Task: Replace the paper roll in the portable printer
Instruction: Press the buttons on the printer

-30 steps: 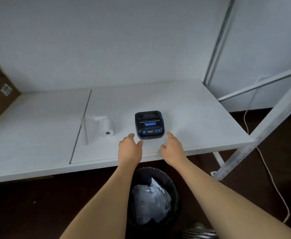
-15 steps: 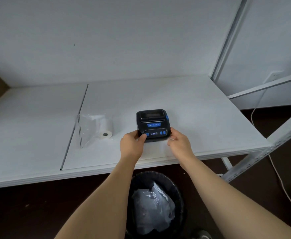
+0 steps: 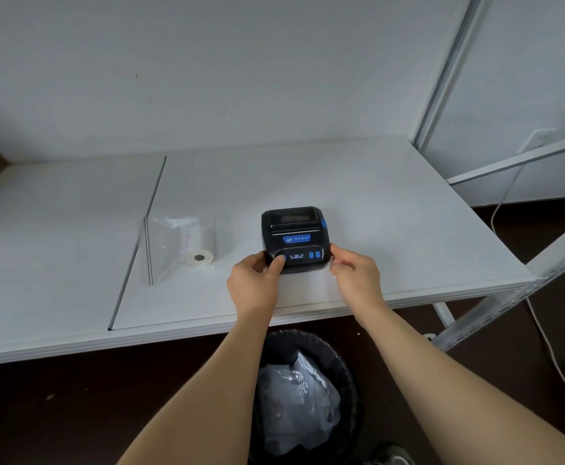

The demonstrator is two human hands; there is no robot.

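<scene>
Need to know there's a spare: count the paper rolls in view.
1. The paper roll lies inside a clear plastic bag on the table, left of the printer. Another may sit hidden inside the closed printer.

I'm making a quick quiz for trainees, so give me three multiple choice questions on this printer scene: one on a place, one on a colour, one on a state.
1. Where does the paper roll lie?
A. left of the printer
B. on top of it
C. in the bin

2. What colour are the printer's buttons?
A. red
B. blue
C. green

3. How is the printer's lid?
A. wide open
B. removed
C. closed

Answers:
1 A: the roll sits in a clear bag on the shelf, left of the printer.
2 B: the buttons and side latch show blue.
3 C: the lid lies flat while the left hand and right hand hold the near corners.
</scene>
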